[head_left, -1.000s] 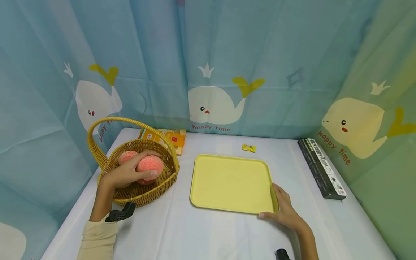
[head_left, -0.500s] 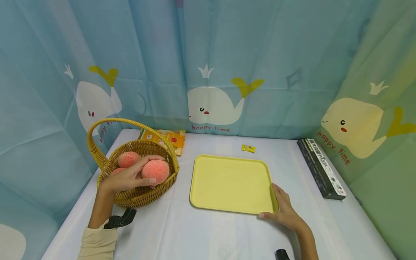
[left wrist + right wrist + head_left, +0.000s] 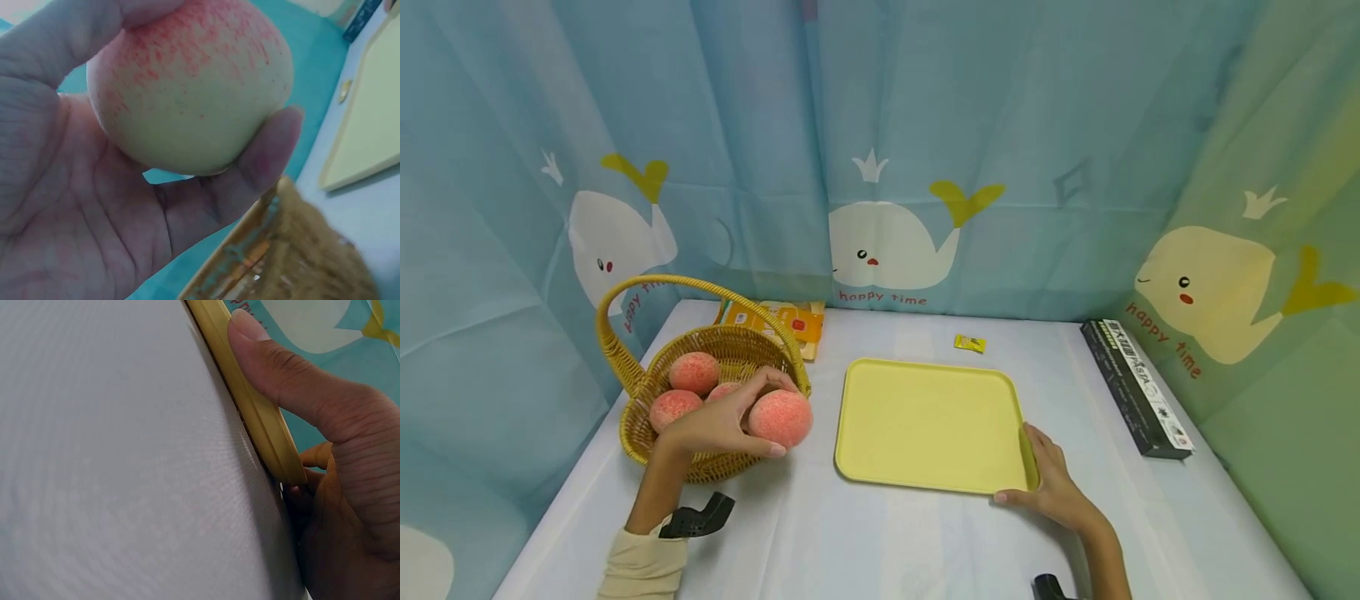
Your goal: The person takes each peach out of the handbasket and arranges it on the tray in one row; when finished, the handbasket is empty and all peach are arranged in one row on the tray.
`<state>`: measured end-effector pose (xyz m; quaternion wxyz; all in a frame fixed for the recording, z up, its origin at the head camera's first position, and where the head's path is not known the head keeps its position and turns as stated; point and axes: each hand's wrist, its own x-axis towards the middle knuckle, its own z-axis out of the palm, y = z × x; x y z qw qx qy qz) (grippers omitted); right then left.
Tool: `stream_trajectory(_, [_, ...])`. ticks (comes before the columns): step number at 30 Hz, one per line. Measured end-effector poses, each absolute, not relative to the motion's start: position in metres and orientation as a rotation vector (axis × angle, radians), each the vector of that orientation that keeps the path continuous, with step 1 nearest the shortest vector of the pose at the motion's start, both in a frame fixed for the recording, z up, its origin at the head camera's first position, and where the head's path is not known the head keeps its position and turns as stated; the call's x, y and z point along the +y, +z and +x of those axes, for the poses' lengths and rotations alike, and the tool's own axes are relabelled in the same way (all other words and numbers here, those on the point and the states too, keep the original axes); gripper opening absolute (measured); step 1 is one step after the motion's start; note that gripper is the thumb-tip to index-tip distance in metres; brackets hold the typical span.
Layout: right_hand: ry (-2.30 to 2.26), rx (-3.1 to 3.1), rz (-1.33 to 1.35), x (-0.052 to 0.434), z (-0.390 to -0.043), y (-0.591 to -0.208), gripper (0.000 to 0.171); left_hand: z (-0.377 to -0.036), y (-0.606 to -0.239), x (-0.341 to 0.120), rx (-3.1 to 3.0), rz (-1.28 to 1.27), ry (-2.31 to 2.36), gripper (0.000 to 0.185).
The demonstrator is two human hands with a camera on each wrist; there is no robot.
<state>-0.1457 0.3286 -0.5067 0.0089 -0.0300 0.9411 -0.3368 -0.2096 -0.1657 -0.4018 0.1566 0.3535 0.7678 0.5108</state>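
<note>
Holding: I am cupping a round pink-and-cream peach (image 3: 780,417) in my left hand (image 3: 722,423), fingers curled.
Bearing: flat yellow plastic tray (image 3: 925,421) is lying just right of it.
Bracing: my right hand (image 3: 1051,487) is pinching the tray's near-right corner.

Bright, even, soft-shadowed light; wide-angle bowing at head-view edges; both wrist close-ups blurred.
</note>
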Motion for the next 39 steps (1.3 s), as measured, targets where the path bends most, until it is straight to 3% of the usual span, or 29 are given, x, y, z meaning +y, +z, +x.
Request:
stream_trajectory(28, [-1.055, 2.947, -0.092, 0.327, -0.148, -0.506, 0.127, -0.222, -0.427, -0.083, 1.907, 1.076, 1.444, 0.073])
stream_trajectory(39, [-1.075, 2.944, -0.129, 0.329, -0.145, -0.506, 0.127, -0.236, -0.451, -0.034, 1.901, 0.927, 1.456, 0.083])
